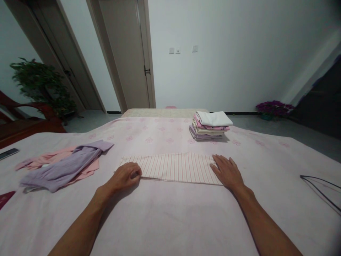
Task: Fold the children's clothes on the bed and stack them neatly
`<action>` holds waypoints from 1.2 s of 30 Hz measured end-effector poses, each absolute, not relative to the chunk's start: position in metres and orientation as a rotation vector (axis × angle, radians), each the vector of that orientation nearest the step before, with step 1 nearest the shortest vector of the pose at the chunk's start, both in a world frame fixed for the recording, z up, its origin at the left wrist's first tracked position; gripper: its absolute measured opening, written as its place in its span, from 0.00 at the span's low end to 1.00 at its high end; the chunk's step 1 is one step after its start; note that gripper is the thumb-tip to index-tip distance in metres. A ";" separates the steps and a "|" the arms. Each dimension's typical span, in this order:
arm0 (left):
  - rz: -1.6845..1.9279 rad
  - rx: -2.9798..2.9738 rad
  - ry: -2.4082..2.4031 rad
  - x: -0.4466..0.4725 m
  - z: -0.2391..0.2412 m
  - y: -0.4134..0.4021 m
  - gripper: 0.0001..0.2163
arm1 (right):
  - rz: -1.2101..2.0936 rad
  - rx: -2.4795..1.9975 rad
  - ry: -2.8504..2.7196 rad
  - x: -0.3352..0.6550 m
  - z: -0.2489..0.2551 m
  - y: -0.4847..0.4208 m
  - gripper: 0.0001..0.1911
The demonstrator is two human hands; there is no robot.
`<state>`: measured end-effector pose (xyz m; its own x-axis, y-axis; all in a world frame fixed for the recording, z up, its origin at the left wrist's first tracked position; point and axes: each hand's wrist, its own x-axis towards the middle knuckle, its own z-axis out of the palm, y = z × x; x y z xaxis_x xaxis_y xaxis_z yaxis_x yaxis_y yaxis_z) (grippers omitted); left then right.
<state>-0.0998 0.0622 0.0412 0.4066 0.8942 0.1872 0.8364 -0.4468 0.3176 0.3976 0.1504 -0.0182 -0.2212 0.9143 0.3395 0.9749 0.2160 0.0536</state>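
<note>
A folded cloth (pixel 176 168) with pink and cream stripes lies flat as a long strip in front of me; which garment it is, if any, I cannot tell. My left hand (pixel 128 174) is closed at its left end, with thumb and forefinger curled together on the fabric's near corner. Flat across the right end rests my right hand (pixel 227 171), its fingers stretched out and slightly apart. Part of each end of the cloth is hidden beneath my hands.
A stack of folded clothes (pixel 210 126), white on top, stands beyond the cloth. To the left lie a loose purple garment (pixel 66 165) and a pink one (pixel 89 168). A phone (pixel 9 153) is at the far left, and a black cable (pixel 318 185) at right. Patterned bedding (pixel 170 217) covers the surface.
</note>
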 end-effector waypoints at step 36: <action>0.609 2.327 1.358 -0.088 0.032 0.061 0.06 | 0.359 -0.925 -2.479 0.300 0.029 0.091 0.10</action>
<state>-0.0879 0.0613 0.0315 0.4399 0.8806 0.1763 0.7175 -0.4626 0.5208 0.2995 0.0911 0.0291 -0.6639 0.6692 0.3337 0.5470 0.7389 -0.3935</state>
